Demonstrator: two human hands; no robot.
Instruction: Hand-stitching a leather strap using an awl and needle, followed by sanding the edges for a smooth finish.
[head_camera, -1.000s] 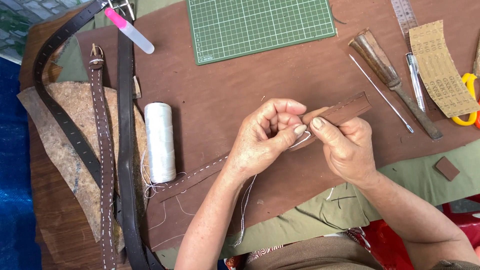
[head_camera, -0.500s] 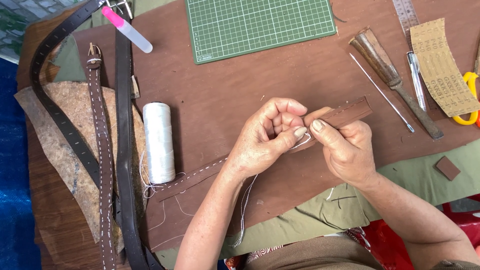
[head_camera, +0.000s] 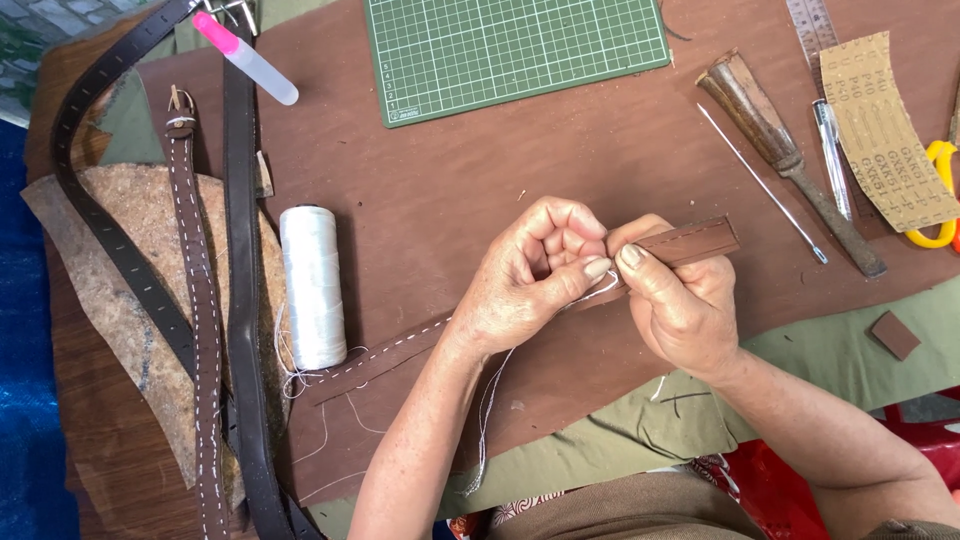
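Brown leather strap (head_camera: 690, 243) pinched between both closed hands, left hand (head_camera: 535, 275) and right hand (head_camera: 680, 300), white thread (head_camera: 490, 400) apparently trailing below.

Single head view, looking steeply down, close over the worktable (head_camera: 480, 170), hands (head_camera: 600, 290) mid-frame, near edge at bottom

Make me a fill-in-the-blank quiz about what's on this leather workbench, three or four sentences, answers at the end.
1. Both the left hand and the right hand pinch a brown leather ____ stitched with white thread.
2. The spool of white thread lies to the ____ of the left hand in the picture.
3. The cutting mat at the top of the table is ____ in colour.
4. The scissors at the right edge have ____ handles.

Missing words: strap; left; green; yellow
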